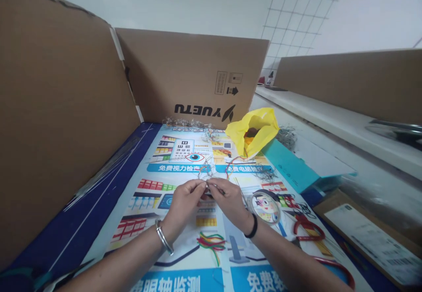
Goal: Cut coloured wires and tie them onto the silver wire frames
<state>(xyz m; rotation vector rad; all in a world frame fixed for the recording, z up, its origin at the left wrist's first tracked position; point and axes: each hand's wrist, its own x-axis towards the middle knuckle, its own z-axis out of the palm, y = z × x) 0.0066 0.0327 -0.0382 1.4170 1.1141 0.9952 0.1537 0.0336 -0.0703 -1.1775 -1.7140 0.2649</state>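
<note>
My left hand (187, 200) and my right hand (230, 200) meet at their fingertips over the printed sheet, thumbs and forefingers pinched. Between them is a small tangle of thin wires (206, 167) that spreads out beyond the fingers; the exact gripped part is hidden. A bundle of red, yellow and green strands (211, 241) lies on the sheet below my hands. More coloured strands (228, 165) run out of a crumpled, opened yellow bag (239, 129) ahead to the right. To the right of my right hand lies a round clear dish or lens (265, 207).
Red-handled scissors (308, 231) lie at right, beside a teal box (293, 164) and a labelled cardboard package (369, 235). Tangled wire bits (189, 123) line the back. Cardboard walls (194, 72) stand behind and to the left. The printed sheet (178, 226) covers the table.
</note>
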